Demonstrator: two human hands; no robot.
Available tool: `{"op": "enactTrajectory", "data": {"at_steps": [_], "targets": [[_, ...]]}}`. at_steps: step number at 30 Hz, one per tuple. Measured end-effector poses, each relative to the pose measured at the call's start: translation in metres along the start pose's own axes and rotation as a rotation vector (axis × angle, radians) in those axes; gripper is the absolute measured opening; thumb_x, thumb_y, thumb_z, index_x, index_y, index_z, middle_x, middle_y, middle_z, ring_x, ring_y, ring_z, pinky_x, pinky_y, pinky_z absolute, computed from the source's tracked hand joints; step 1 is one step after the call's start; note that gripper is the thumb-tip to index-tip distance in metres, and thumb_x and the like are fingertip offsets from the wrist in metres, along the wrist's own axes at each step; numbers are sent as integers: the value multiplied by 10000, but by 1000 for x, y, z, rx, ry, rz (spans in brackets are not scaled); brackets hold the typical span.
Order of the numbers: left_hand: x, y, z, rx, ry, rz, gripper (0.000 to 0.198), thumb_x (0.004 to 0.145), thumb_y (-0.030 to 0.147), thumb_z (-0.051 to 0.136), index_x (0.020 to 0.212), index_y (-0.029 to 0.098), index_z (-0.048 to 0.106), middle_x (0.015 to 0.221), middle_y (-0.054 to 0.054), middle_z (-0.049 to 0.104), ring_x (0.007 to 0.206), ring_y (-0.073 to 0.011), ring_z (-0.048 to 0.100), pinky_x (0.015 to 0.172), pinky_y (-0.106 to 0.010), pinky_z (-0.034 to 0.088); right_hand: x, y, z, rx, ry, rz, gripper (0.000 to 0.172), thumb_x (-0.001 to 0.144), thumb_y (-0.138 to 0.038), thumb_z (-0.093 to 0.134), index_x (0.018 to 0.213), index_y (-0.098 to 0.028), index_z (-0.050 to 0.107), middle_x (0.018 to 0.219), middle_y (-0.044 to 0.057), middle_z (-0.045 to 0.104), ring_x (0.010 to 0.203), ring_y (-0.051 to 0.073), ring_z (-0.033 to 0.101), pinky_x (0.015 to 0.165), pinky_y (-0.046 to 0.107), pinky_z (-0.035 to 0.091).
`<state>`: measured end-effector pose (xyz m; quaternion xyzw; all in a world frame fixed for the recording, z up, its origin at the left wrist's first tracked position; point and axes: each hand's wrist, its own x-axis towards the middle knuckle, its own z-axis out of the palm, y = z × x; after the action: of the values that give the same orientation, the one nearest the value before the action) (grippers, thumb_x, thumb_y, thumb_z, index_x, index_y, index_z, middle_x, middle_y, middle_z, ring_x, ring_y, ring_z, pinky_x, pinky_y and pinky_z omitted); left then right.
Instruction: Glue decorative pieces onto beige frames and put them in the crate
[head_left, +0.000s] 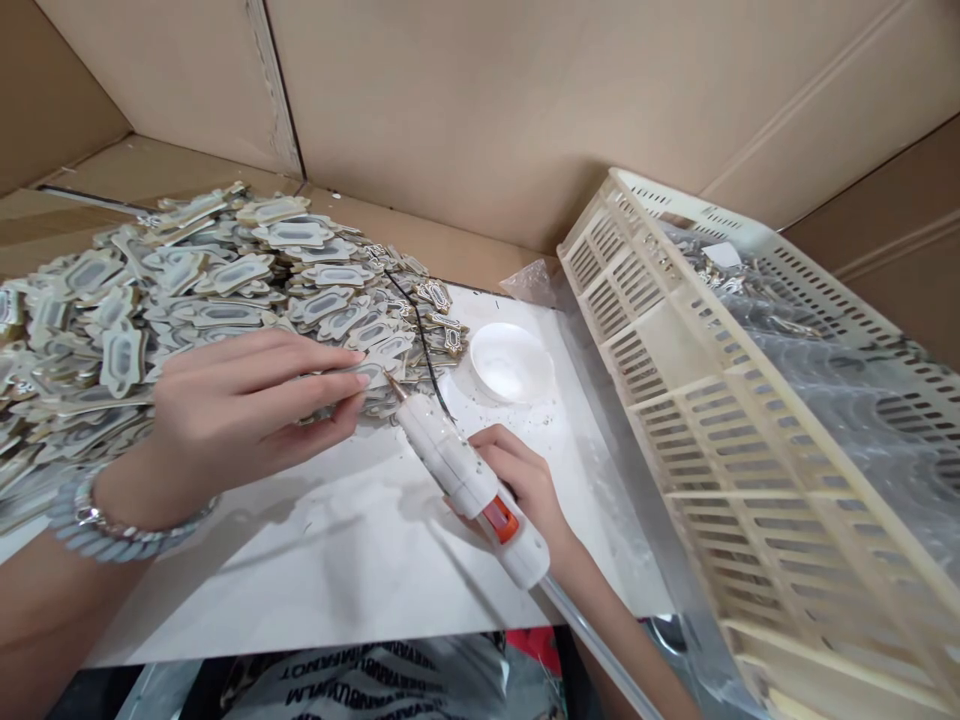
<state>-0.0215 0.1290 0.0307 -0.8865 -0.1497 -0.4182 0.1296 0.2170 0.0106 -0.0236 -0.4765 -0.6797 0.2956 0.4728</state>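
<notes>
In my right hand (pixel 519 478) is a white hot glue gun (pixel 454 465), its handle gripped and a clear glue stick (pixel 600 650) running out of its back end. The gun's metal nozzle points up and left, close to the fingertips of my left hand (pixel 262 395). Those fingers are pinched on a small flat frame-shaped piece (pixel 369 374), pale grey and mostly hidden by them. Behind and left of that hand lies a big heap of similar pieces (pixel 240 272), grey-backed with shaped edges. Whether the nozzle touches the piece I cannot tell.
A white bowl (pixel 511 365) stands right of the heap on the white table surface (pixel 315 570). A dark cord (pixel 424 340) runs behind the gun. On the right, a cream plastic crate (pixel 690 400) holds plastic-wrapped contents. Cardboard walls (pixel 465 110) rise behind.
</notes>
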Motion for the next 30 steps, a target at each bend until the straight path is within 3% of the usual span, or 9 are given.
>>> {"op": "enactTrajectory", "data": {"at_steps": [8,20,25,30], "targets": [[0,1,0,39,-4,-20,83,832,215,721,874,257,663,815,2,780,638,-147,709,601,-302,624,0,-1,-1,-19,-19,13,121,731,-161,701,828,-226,673,892,23,608,721,145,582,646,255,491],[1,2,-1,55,7,61,144,758,113,766,842,197,684,787,-62,776,625,-176,703,596,-307,623,0,-2,0,-30,-24,47,99,724,-165,693,796,-225,661,869,22,596,710,148,575,631,256,486],[1,2,-2,81,20,54,148,763,134,770,843,222,682,801,-28,778,636,-153,699,606,-283,620,0,-3,0,-18,-26,41,112,722,-136,679,785,-225,656,863,14,594,712,141,578,633,248,481],[0,1,-2,80,20,14,107,789,170,744,837,240,679,796,-8,778,632,-148,701,606,-284,614,2,-3,-1,-30,-14,46,62,772,-220,699,765,-223,638,855,17,603,708,148,579,632,260,487]]}}
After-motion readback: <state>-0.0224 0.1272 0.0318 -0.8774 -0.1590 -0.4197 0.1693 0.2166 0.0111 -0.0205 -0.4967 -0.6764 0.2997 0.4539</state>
